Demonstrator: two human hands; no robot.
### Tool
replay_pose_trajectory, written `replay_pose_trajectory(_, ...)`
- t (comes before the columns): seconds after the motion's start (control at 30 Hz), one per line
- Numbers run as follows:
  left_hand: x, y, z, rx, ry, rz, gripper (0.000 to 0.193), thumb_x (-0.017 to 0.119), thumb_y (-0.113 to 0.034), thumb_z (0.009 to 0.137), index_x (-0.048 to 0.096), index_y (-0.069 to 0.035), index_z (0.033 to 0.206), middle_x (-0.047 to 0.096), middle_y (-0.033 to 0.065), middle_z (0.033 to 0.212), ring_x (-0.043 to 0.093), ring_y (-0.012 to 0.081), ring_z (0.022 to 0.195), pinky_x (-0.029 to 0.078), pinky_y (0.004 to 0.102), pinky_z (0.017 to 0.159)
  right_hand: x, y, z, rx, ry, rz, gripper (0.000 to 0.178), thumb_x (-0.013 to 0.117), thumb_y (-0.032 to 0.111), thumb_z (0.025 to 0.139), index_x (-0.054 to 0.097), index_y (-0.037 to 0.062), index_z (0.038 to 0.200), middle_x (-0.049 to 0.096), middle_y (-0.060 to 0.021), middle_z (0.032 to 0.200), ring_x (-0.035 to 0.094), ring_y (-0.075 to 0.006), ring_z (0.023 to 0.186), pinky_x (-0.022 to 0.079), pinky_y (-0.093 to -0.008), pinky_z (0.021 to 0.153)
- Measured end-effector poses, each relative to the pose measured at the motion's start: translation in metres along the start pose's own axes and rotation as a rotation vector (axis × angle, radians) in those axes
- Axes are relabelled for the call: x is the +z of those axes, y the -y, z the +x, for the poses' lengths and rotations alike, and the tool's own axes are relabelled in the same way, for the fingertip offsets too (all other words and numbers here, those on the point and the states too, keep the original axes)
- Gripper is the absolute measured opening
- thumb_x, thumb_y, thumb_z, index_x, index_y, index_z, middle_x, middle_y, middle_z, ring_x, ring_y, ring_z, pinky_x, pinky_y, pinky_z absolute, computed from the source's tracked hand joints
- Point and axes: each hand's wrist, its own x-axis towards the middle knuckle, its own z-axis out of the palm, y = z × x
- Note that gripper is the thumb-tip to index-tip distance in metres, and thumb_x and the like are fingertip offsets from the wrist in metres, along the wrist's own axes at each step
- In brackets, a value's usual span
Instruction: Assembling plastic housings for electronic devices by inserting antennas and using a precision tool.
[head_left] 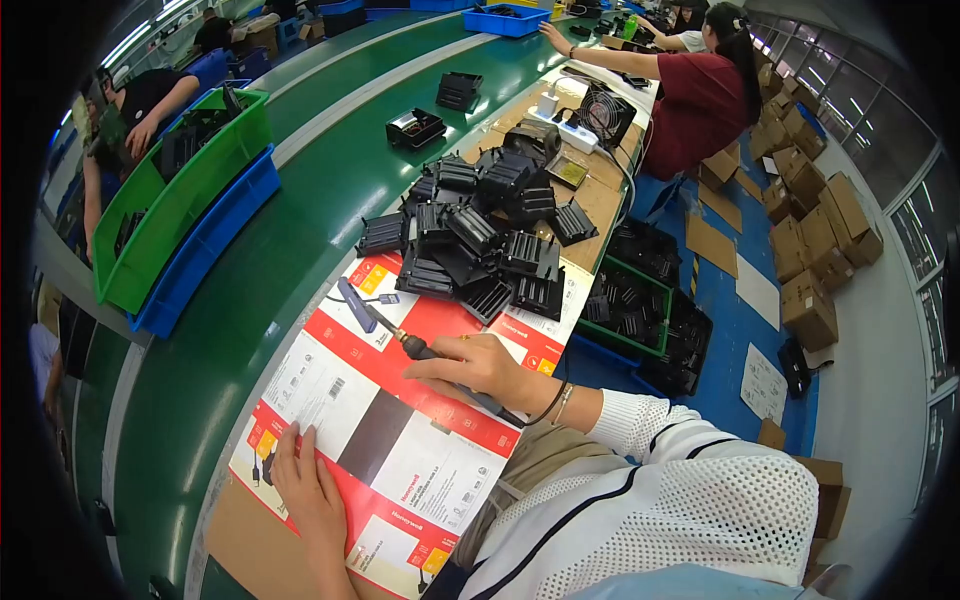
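My right hand [480,368] is closed round the dark handle of a soldering iron [422,350], its metal shaft aimed toward the far left. Its tip is over a purple-grey bar shape with a cable, which looks printed on the card. From the iron's rear end a black cord [548,408] loops past my wrist. My left hand [308,485] lies flat, fingers stretched, on a red and white printed cardboard sheet [430,400]. Just beyond the right hand rises a pile of black slotted plastic housings [470,225].
Along the left runs a green conveyor belt [230,370] with two black parts on it. Green [190,200] and blue bins stand beyond. A white power strip [575,135] and a fan [605,112] lie ahead. Right are crates of black parts [640,300], cartons and a co-worker [700,100].
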Motion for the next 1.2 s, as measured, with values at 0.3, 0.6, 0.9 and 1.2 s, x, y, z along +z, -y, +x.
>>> replay_pose_trajectory(0.3, 0.001, 0.004, 0.001, -0.006, 0.004, -0.041, 0.036, 0.05, -0.004, 0.099, 0.055, -0.002, 0.135, 0.046, 0.0161, 0.147, 0.043, 0.0342, 0.137, 0.034, 0.0475, 0.114, 0.002, -0.002, 0.001, -0.006, -0.013, -0.035, 0.03, 0.078, 0.01, 0.08, 0.071, 0.0185, 0.108, 0.052, -0.0029, 0.077, 0.052, -0.0182, 0.053, 0.042, -0.0309, 0.046)
replay_pose_trajectory(0.6, 0.002, 0.009, -0.004, 0.024, 0.015, -0.016, 0.037, 0.048, -0.005, 0.101, 0.054, -0.001, 0.137, 0.045, 0.0169, 0.148, 0.042, 0.0361, 0.137, 0.034, 0.0475, 0.112, 0.001, 0.001, 0.0, 0.011, -0.058, 0.011, 0.03, 0.075, 0.009, 0.083, 0.068, 0.0145, 0.111, 0.055, -0.0038, 0.084, 0.053, -0.0188, 0.056, 0.043, -0.0314, 0.048)
replay_pose_trajectory(0.9, 0.001, 0.006, -0.002, 0.021, 0.017, 0.001, 0.037, 0.045, -0.009, 0.103, 0.054, -0.002, 0.139, 0.046, 0.0168, 0.149, 0.042, 0.0352, 0.137, 0.033, 0.0444, 0.115, -0.002, 0.002, -0.001, 0.02, -0.049, 0.038, 0.03, 0.075, 0.008, 0.082, 0.067, 0.0138, 0.111, 0.056, -0.0036, 0.086, 0.056, -0.0192, 0.059, 0.044, -0.0313, 0.049)
replay_pose_trajectory(1.2, 0.001, 0.006, 0.001, -0.005, -0.115, -0.206, 0.034, 0.055, -0.004, 0.098, 0.059, -0.001, 0.132, 0.053, 0.0167, 0.142, 0.051, 0.034, 0.129, 0.04, 0.0411, 0.109, 0.005, 0.0, 0.0, 0.069, -0.15, 0.09, 0.031, 0.076, 0.001, 0.075, 0.073, 0.0153, 0.102, 0.057, -0.0047, 0.077, 0.059, -0.0204, 0.056, 0.046, -0.0326, 0.047)
